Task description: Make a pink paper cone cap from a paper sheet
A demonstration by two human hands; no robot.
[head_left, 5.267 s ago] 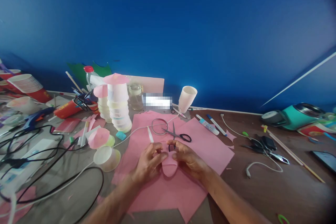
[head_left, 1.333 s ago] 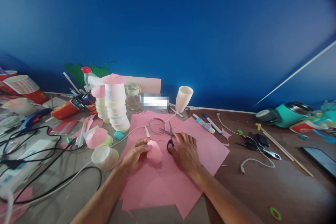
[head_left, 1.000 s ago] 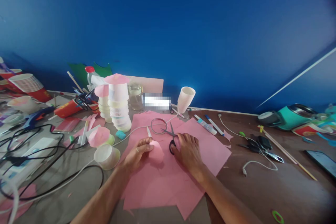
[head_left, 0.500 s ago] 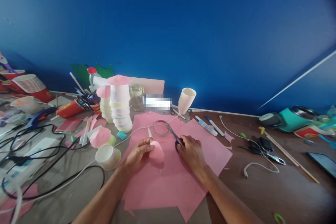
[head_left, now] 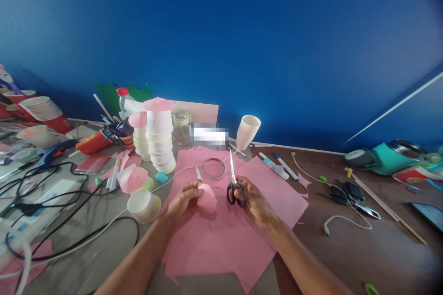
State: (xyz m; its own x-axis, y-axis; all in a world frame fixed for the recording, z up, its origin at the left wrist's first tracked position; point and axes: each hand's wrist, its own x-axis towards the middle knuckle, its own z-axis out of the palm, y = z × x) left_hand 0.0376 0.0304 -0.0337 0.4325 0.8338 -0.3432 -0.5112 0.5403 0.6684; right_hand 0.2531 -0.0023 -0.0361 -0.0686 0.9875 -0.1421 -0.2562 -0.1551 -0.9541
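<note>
Presently your left hand [head_left: 183,201] pinches the pink paper piece [head_left: 206,200] over the pink sheets [head_left: 200,253], just left of the scissors [head_left: 233,178] your right hand [head_left: 255,201] holds — blades [head_left: 232,163] pointing away from you.

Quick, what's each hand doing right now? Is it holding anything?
Left hand: closed, pinching a pink paper piece.
Right hand: closed, holding the scissors by their black handles.

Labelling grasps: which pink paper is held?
The small rounded pink piece pinched in the left hand; the large pink sheets lie beneath, unheld.
</note>
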